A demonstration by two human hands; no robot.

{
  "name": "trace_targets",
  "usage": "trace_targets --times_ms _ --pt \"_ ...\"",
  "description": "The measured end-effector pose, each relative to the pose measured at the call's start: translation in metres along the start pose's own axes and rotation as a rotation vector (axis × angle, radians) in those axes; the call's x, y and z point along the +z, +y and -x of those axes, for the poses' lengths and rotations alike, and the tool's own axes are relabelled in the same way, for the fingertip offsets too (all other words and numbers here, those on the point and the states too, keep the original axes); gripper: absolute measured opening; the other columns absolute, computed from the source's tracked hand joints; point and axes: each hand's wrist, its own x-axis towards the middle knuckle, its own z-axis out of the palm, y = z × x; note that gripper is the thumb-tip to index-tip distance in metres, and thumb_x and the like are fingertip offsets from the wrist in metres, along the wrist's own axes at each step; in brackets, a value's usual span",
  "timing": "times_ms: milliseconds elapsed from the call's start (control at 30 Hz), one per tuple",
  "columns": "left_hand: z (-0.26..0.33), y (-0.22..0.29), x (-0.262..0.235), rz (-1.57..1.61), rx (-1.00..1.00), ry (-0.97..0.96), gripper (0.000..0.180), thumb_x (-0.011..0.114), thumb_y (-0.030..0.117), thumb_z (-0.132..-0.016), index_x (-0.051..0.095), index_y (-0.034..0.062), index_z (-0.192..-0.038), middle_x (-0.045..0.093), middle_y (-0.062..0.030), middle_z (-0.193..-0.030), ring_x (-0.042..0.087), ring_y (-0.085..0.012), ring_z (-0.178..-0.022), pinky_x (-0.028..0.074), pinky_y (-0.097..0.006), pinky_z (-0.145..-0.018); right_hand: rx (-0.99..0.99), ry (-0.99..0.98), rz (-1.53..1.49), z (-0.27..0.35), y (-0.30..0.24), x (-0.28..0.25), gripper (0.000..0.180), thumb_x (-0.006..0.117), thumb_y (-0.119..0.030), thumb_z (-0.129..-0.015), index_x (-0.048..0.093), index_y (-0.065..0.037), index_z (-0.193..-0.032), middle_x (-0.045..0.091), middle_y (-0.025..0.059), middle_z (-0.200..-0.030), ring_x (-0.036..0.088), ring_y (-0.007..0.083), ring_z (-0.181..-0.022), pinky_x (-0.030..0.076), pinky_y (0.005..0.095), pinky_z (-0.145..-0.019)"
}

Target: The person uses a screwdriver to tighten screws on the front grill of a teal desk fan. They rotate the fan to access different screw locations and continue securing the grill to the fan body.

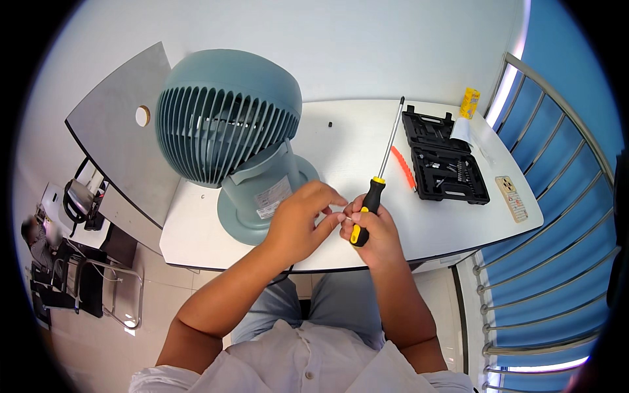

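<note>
My right hand (379, 239) is closed round the black and yellow handle of a long screwdriver (374, 200), whose shaft points up and away from me. Close beside it, my left hand (298, 221) has its thumb and fingertips brought in to meet the right hand's fingertips. A tiny pale piece (348, 218) shows between the two sets of fingertips, too small to name. Just left of the hands stands a grey-green desk fan (229, 124) on a round base, its slatted housing toward me and a white label on its neck.
On the white table (354, 144) lie an open black tool case (449, 157) with bits, an orange-red strip-like tool (403, 168), a power strip (511, 198), a yellow box (470, 103) and a small black piece (330, 124). A metal railing (557, 98) runs along the right.
</note>
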Motion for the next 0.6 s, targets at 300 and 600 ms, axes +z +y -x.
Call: trace_targets --times_ms 300,600 --pt "0.031 0.003 -0.012 0.143 -0.018 0.026 0.012 0.067 -0.001 -0.084 0.062 0.0032 -0.094 0.062 -0.0107 -0.101 0.063 -0.0216 -0.081 0.051 -0.031 -0.07 -0.002 -0.018 0.05 0.017 0.018 0.033 0.014 0.061 -0.004 -0.086 0.055 -0.004 -0.098 0.057 0.0073 -0.083 0.056 0.0163 -0.07 0.046 0.0313 -0.064" --pt "0.043 -0.005 -0.068 0.155 -0.134 0.144 0.03 0.046 0.023 -0.104 0.055 0.001 -0.087 0.057 -0.011 -0.104 0.06 -0.0157 -0.084 0.049 -0.029 -0.076 -0.188 -0.029 1.054 0.076 0.004 0.005 0.032 0.069 -0.013 -0.086 0.06 0.0 -0.113 0.065 0.0081 -0.089 0.059 0.0147 -0.074 0.049 0.0292 -0.07"
